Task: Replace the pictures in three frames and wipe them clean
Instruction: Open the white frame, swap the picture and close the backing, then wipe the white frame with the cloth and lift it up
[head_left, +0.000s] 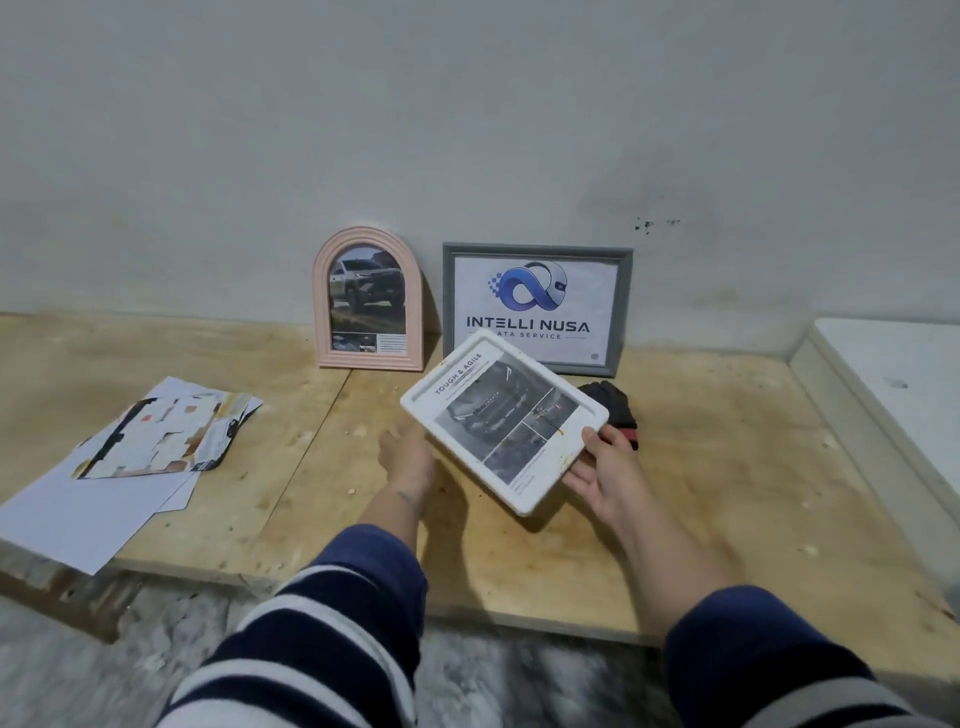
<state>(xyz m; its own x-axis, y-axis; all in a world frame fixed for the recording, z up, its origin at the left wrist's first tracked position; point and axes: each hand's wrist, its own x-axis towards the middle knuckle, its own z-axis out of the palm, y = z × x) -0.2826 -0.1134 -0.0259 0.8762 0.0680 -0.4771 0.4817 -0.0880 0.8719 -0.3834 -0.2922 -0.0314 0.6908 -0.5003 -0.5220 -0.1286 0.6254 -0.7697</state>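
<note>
A: What are the hands holding?
B: The right hand (597, 475) is gripping the white frame (504, 418), thumb on its rim; the left hand (408, 457) is supporting it beneath, its fingers hidden. Its print is reading "TOUGH & AGILE".
A: And behind, on the desk (727, 467)?
B: A pink arched frame (370, 299) and a grey frame (537, 306), reading "INTELLI NUSA", are leaning against the wall.
</note>
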